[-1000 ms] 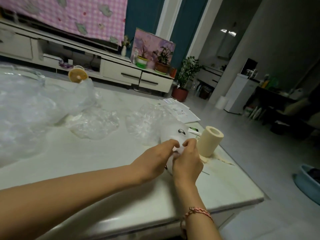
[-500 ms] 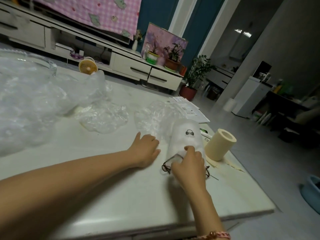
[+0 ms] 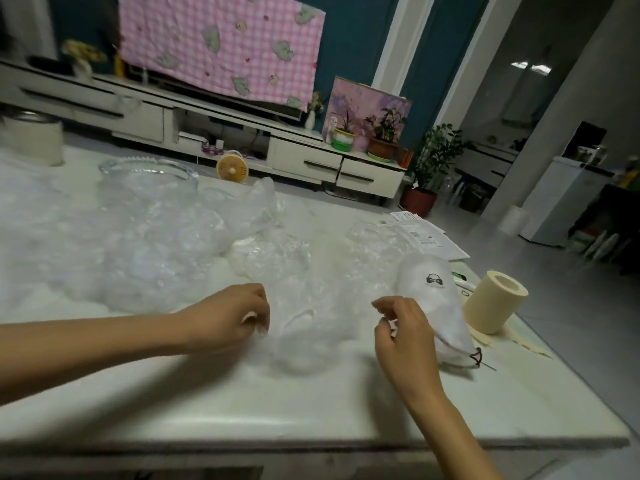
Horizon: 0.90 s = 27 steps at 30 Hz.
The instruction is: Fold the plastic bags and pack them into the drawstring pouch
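One view only: a wide-angle camera worn on the head, at the near edge of the bench (image 3: 242,410), facing forward and down across it. It sits close: left hand (image 3: 235,317) and right hand (image 3: 403,332) occupy the foreground over the bench. Beyond the bench's far edge the room recedes.

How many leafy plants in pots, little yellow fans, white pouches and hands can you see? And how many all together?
Leafy plants in pots: 3, the green pot plant, the brown pot plant and the floor plant
Little yellow fan: 1
White pouch: 1
Hands: 2, the left hand and the right hand
Total: 7
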Each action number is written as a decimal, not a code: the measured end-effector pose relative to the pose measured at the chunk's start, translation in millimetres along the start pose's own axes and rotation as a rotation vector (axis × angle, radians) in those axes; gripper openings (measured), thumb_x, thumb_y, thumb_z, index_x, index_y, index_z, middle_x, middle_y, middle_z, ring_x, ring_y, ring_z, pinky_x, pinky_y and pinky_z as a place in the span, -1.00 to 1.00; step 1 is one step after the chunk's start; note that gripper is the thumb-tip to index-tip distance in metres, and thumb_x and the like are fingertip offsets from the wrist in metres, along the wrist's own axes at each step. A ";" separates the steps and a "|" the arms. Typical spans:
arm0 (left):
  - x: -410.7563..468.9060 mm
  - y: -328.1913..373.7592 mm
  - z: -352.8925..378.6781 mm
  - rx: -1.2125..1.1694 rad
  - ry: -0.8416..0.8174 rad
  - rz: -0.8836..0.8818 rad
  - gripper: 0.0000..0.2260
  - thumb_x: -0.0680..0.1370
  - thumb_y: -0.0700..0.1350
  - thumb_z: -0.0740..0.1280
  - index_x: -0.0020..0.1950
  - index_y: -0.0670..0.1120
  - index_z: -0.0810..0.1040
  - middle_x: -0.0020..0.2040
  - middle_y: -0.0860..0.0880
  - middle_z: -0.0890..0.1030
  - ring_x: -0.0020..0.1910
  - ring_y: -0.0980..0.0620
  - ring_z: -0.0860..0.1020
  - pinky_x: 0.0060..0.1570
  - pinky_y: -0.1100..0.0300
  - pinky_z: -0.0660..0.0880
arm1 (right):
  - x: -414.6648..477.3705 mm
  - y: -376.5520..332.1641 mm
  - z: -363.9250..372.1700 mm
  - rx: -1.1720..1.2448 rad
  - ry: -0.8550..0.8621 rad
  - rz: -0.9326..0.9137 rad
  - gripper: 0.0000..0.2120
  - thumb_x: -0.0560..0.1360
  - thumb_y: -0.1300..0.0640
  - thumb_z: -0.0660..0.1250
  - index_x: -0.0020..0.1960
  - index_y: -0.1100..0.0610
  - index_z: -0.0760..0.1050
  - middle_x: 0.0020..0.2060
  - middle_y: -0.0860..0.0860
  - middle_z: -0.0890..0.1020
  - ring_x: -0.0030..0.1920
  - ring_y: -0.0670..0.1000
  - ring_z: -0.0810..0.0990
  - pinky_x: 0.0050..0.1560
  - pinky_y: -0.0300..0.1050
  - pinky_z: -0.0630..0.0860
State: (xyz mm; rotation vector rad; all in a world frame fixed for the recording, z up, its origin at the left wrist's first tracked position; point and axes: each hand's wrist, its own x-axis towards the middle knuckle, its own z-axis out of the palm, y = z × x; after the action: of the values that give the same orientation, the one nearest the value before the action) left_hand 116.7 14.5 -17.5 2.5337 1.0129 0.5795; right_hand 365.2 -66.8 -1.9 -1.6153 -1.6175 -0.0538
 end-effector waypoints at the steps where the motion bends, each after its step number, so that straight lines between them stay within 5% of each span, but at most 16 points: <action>1: -8.2 -0.2 -12.2 0.026 -0.049 -0.024 -0.79 0.43 -0.34 0.23 -0.16 -0.14 0.65 -0.18 0.16 0.46 -0.19 0.33 0.45 -0.13 0.50 0.30 | 0.5 -4.1 3.0 0.022 -0.012 -0.019 -0.75 0.42 0.42 0.21 0.00 0.19 0.53 -0.12 -0.03 0.53 -0.04 0.05 0.54 0.00 -0.10 0.46; 5: -40.4 -6.5 -48.2 0.137 -0.183 -0.185 -0.63 0.35 -0.47 0.17 -0.11 -0.16 0.67 0.04 -0.07 0.60 0.06 0.01 0.53 0.08 0.24 0.41 | -8.8 -39.7 18.5 0.102 -0.231 -0.079 -0.78 0.48 0.37 0.23 0.03 0.16 0.55 -0.05 -0.01 0.60 -0.05 -0.05 0.53 -0.06 -0.45 0.33; 8: -47.3 0.5 -55.0 0.191 -0.134 -0.316 -0.61 0.34 -0.42 0.15 -0.10 -0.08 0.67 0.12 -0.05 0.58 0.14 0.00 0.50 0.15 0.13 0.42 | -19.8 -57.1 34.5 0.055 -0.411 -0.200 -0.78 0.56 0.22 0.22 0.17 0.09 0.52 0.11 -0.05 0.55 0.13 -0.09 0.48 0.10 -0.40 0.28; 11: -51.0 19.9 -51.3 0.054 0.089 -0.377 -0.66 0.46 -0.36 0.13 0.04 -0.13 0.63 0.08 -0.04 0.62 0.09 0.02 0.54 0.05 0.28 0.41 | -26.6 -68.0 46.6 -0.031 -0.548 -0.250 -0.74 0.57 0.05 0.23 0.25 0.03 0.46 0.22 -0.06 0.50 0.22 -0.08 0.44 0.19 -0.32 0.28; 13: -52.8 29.0 -41.6 0.011 0.090 -0.337 -0.73 0.56 -0.25 0.17 0.19 -0.13 0.56 0.17 -0.05 0.60 0.16 0.03 0.52 0.08 0.33 0.36 | -31.3 -67.5 49.0 -0.127 -0.657 -0.267 -0.60 0.55 -0.07 0.23 0.36 0.00 0.35 0.32 -0.05 0.42 0.29 -0.06 0.39 0.29 -0.22 0.25; 17: -67.5 20.6 -14.0 0.255 -0.295 -0.316 -0.41 0.58 0.20 0.12 0.53 -0.07 0.12 0.53 -0.06 0.14 0.50 -0.01 0.10 0.42 0.18 0.02 | -40.0 -61.1 53.4 -0.249 -0.810 -0.242 -0.38 0.54 -0.25 0.09 0.51 -0.05 0.06 0.53 -0.02 0.07 0.51 -0.03 0.02 0.44 -0.16 -0.06; 21: -85.3 3.0 -4.8 0.299 -0.419 -0.309 -0.02 0.26 0.52 -0.16 0.52 0.01 -0.29 0.52 -0.01 -0.32 0.49 0.06 -0.32 0.39 0.17 -0.35 | -43.7 -44.7 56.5 -0.331 -0.862 -0.182 -0.06 0.22 -0.56 -0.29 0.52 -0.17 -0.22 0.52 -0.12 -0.26 0.48 -0.15 -0.31 0.40 -0.17 -0.36; 25: -84.5 -9.0 -6.5 0.320 -0.452 -0.308 -0.07 0.34 0.50 -0.05 0.51 0.04 -0.33 0.50 -0.01 -0.38 0.46 0.06 -0.38 0.42 0.10 -0.37 | -44.7 -39.8 51.8 -0.336 -0.887 -0.192 -0.02 0.18 -0.60 -0.33 0.51 -0.17 -0.28 0.49 -0.18 -0.28 0.45 -0.19 -0.36 0.40 -0.17 -0.37; 27: -85.9 -8.6 -9.1 0.286 -0.443 -0.313 -0.06 0.32 0.51 -0.04 0.53 0.06 -0.28 0.51 0.00 -0.35 0.47 0.06 -0.38 0.43 0.06 -0.36 | -44.0 -42.0 43.6 -0.222 -0.838 -0.141 -0.11 0.29 -0.56 -0.15 0.52 -0.16 -0.08 0.49 -0.23 -0.07 0.48 -0.22 -0.16 0.42 -0.27 -0.21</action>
State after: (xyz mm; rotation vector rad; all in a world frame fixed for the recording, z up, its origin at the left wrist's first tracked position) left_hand 50.6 -39.2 -34.3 2.4887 1.3477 -0.2219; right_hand 300.1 -85.2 -33.9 -1.8071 -2.4220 0.4403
